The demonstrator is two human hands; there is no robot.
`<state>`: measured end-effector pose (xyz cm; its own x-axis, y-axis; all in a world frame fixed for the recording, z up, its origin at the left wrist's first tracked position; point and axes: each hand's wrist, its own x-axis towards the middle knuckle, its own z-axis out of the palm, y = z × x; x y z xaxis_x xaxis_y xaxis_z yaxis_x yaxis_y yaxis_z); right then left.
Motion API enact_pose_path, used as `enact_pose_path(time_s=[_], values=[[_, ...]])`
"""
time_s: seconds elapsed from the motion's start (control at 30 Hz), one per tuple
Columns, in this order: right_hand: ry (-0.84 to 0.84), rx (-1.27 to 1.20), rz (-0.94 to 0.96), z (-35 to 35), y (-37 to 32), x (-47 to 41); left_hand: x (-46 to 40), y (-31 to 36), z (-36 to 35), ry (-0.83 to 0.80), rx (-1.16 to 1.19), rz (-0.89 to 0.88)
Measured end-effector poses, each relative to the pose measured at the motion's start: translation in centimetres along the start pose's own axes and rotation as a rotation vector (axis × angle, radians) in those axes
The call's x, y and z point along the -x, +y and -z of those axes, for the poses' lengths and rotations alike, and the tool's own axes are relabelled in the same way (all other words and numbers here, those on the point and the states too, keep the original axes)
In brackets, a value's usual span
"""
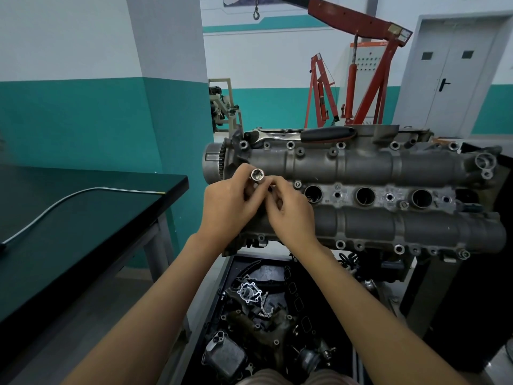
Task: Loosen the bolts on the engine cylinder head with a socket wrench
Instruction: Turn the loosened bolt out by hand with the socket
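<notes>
The grey engine cylinder head (361,162) lies across the stand in front of me, with bolts along its upper and lower edges and three round plug wells down the middle. My left hand (227,204) grips a shiny metal socket (257,175), its open end facing up towards me. My right hand (288,209) meets it from the right, fingertips pinching the socket's lower part or something fitted to it; the exact piece is hidden. The ratchet wrench (302,134) with a black handle rests on the far edge of the head, untouched.
A dark table (83,218) with a grey cable (69,198) stands at the left. Below the head, a black tray (341,323) holds several loose engine parts and a chain. Red engine hoists (369,87) stand behind, near a grey double door (449,79).
</notes>
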<state>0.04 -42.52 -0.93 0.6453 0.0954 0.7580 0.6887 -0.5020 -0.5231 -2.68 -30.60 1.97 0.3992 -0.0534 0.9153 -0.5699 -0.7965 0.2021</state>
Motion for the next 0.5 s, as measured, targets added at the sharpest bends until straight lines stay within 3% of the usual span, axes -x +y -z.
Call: enact_pose_path(time_s=[0.17,0.5], values=[[0.015,0.0,-0.055,-0.15,0.01,-0.16,-0.08,0.08,-0.08,0.01,0.02,0.018],[0.009,-0.005,0.013,-0.07,0.07,0.0,-0.05,0.1,0.14,-0.019,0.045,0.038]])
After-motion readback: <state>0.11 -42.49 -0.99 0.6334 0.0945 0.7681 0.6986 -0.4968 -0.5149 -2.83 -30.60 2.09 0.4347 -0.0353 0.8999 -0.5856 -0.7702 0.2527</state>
